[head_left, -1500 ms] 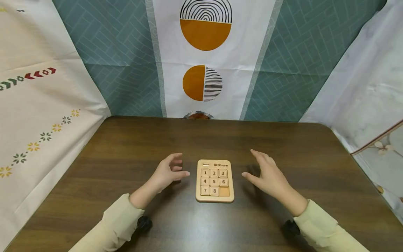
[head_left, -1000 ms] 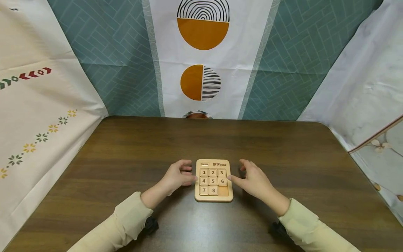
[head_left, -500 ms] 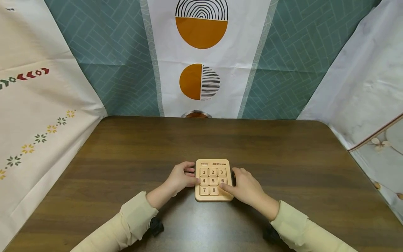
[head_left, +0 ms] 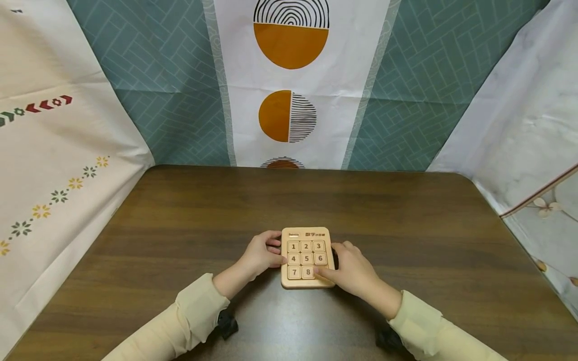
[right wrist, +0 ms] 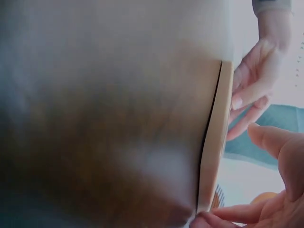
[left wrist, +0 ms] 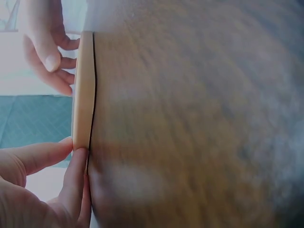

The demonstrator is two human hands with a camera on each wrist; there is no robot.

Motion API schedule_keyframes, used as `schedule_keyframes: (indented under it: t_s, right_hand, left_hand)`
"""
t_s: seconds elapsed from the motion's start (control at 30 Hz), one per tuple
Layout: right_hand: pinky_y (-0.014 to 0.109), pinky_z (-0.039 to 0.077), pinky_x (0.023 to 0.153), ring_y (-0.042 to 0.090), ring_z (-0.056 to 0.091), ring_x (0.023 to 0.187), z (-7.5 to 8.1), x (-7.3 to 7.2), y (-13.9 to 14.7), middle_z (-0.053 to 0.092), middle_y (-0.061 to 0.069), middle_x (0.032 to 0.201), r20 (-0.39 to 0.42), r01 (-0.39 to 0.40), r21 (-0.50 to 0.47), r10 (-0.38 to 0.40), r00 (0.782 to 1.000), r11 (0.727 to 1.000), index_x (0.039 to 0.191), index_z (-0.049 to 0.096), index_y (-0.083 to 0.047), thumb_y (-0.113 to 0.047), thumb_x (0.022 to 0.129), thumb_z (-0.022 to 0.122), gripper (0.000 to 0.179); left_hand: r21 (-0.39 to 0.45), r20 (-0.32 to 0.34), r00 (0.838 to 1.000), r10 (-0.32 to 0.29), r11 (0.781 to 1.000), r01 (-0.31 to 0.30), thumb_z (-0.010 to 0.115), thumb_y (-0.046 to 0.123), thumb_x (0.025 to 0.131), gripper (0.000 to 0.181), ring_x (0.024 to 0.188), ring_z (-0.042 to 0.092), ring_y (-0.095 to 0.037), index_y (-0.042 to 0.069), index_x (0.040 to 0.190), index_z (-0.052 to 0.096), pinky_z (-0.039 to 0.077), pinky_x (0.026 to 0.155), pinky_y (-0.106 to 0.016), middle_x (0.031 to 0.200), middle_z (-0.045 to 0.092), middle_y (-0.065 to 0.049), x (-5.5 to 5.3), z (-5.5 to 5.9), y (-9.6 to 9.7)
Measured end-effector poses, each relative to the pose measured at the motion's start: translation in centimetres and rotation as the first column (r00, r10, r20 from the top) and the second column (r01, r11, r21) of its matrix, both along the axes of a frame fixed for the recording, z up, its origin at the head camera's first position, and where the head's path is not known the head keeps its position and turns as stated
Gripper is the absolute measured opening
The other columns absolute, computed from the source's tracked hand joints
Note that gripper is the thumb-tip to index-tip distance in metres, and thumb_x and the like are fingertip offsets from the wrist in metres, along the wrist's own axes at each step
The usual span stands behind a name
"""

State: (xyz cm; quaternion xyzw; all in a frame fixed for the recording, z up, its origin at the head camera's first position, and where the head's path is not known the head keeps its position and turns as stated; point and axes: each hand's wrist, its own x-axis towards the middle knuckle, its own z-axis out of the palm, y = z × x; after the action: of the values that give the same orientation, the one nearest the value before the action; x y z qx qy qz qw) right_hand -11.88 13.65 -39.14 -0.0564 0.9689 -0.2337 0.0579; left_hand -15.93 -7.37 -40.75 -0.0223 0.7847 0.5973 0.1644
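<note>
A pale wooden number slide puzzle (head_left: 307, 284) lies flat on the brown table. Its tiles show 1 to 8 in order, and the lower right slot is mostly covered by the right thumb. My left hand (head_left: 262, 254) pinches the puzzle's left edge, thumb on the top face and index finger against the side wall, as the left wrist view shows. My right hand (head_left: 354, 268) is at the right edge, fingertips touching the side. Its thumb reaches over the board beside the 8 tile (head_left: 308, 272); from the right wrist view the thumb is raised off the surface.
The dark wood table (head_left: 203, 200) stretches around the puzzle on all sides. A hanging cloth (head_left: 180, 125) with orange circles stands behind the far edge, with pale cloths at both sides. A black wrist device (head_left: 227, 323) sits under the left cuff.
Both hands have come inward from beside the puzzle to its edges. The left thumb has settled on the left rim, and the right thumb has shifted down from the 6 tile towards the lower right slot.
</note>
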Motion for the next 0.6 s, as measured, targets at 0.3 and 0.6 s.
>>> schedule_keyframes:
  t_s: [0.3,0.6]
  right_hand:
    - [0.054,0.042,0.094,0.036,0.043,0.121,0.0,3.0,0.1,0.043,0.02,0.134,-0.164,-0.259,0.16,0.285,0.945,0.952,0.133,0.048,-0.021,-0.055,0.076,0.064,0.068]
    - [0.059,0.037,0.097,0.051,0.033,0.126,-0.1,4.7,-0.3,0.032,0.04,0.134,-0.022,-0.294,0.204,0.305,0.952,0.934,0.137,0.043,-0.031,-0.068,0.069,0.06,0.079]
  left_hand:
    - [0.007,0.002,1.0,0.009,1.0,-0.009,0.069,-0.018,0.066,0.073,0.086,0.053,-0.021,-0.001,0.133,0.044,0.059,0.065,-0.033,0.111,0.049,-0.02,-0.3,-0.2,0.0]
    - [0.007,0.004,1.0,0.007,1.0,-0.007,0.07,-0.017,0.066,0.07,0.086,0.052,-0.02,-0.003,0.13,0.047,0.059,0.064,-0.033,0.11,0.05,-0.019,-0.2,-0.2,0.1]
